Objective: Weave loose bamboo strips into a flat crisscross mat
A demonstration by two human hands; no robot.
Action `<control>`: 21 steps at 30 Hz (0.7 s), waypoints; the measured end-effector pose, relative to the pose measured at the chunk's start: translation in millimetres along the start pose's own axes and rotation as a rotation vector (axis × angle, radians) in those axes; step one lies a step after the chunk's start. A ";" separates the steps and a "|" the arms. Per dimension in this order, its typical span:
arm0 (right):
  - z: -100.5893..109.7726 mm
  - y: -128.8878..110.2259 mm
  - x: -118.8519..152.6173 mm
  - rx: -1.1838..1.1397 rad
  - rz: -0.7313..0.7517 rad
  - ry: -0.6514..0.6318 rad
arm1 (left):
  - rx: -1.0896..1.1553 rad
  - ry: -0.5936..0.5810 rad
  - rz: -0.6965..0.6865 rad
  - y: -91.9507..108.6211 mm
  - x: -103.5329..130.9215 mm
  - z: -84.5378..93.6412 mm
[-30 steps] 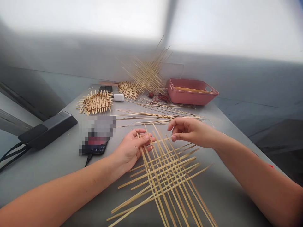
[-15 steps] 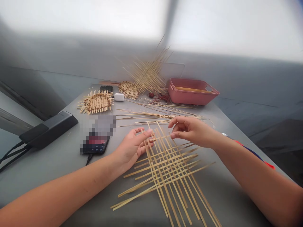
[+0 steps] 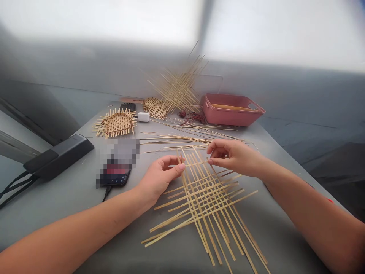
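A loosely woven lattice of flat, pale bamboo-like strips lies on the grey table in front of me, its ends sticking out on all sides. Across its far end runs a thin crosswise strip between my two hands. My left hand pinches this strip at its left end, thumb and fingers closed beside the outermost lengthwise strip. At the other end, my right hand has thumb and forefinger closed on the same strip, the remaining fingers curled.
Loose strips lie beyond the lattice. Farther back are a finished-looking woven tray, a white case, reddish cord, another lattice and a pink bin. A phone and black device sit left.
The lattice has shifted slightly right and away from me. My left fingers, spread under the strips before, have drawn together into a pinch. My right hand has moved slightly right.
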State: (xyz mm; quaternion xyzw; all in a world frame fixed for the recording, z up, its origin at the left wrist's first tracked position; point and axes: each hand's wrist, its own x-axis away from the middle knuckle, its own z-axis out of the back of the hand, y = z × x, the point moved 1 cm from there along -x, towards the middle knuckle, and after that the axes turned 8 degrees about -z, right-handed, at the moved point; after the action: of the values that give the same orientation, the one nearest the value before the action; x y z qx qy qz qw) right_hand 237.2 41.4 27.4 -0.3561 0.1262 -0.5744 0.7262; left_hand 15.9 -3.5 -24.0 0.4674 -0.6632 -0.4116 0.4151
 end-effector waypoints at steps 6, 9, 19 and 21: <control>-0.5 0.5 -1.9 -0.098 0.033 -0.054 | 0.118 0.025 0.022 -1.8 -1.0 -1.3; -1.1 0.0 -3.6 -0.166 0.004 -0.095 | 0.158 0.024 0.038 -3.0 -0.7 -1.0; 18.4 7.1 2.3 0.084 0.015 -0.126 | 0.112 0.062 0.020 1.5 0.5 -0.9; 20.3 8.0 2.2 0.116 0.020 -0.094 | 0.135 0.061 0.038 1.8 0.6 -2.1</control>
State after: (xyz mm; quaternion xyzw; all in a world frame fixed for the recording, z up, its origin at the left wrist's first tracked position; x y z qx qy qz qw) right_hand 255.8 47.6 37.1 -0.3388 0.0622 -0.5559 0.7565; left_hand 17.3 -4.0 -21.6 0.4938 -0.6852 -0.3436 0.4106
